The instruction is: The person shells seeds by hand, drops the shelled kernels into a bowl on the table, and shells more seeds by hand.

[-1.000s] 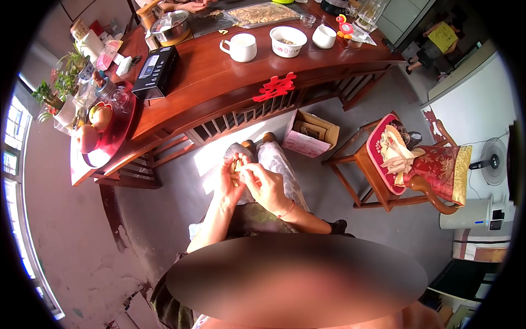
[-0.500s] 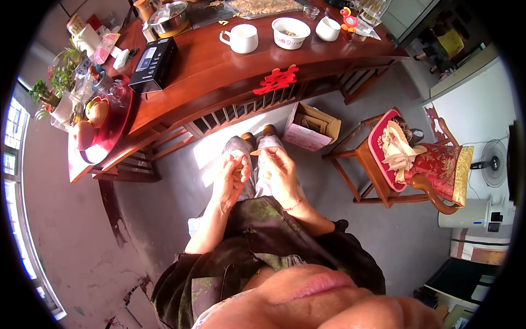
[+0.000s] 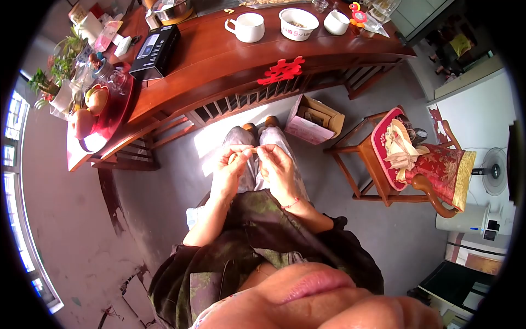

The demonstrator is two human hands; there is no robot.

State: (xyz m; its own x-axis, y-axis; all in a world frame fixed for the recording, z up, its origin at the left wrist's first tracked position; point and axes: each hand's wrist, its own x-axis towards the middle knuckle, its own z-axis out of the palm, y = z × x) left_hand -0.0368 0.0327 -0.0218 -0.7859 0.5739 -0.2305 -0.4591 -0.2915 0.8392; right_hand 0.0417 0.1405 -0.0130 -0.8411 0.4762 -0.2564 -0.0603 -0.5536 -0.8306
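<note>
My left hand [image 3: 230, 169] and my right hand [image 3: 277, 167] meet over my lap, fingertips nearly touching. Both are closed in a pinch around a small tan piece [image 3: 254, 152], mostly hidden by the fingers; its kind is too small to tell. A red cord circles my right wrist. Ahead on the red-brown wooden table [image 3: 203, 60] stand a white mug [image 3: 249, 27], a white bowl [image 3: 298, 24] with small bits inside, and a small white cup [image 3: 336, 22].
An open cardboard box [image 3: 313, 120] sits on the floor under the table's front. To the right is a wooden chair [image 3: 364, 159] with cloth and cushions on it. A black box [image 3: 156, 52] and a red tray [image 3: 123, 104] with fruit occupy the table's left.
My hands have come together from slightly apart, and my left fingertips now meet the right ones at the small tan piece. The view has tilted down slightly, so less of the table's far side shows.
</note>
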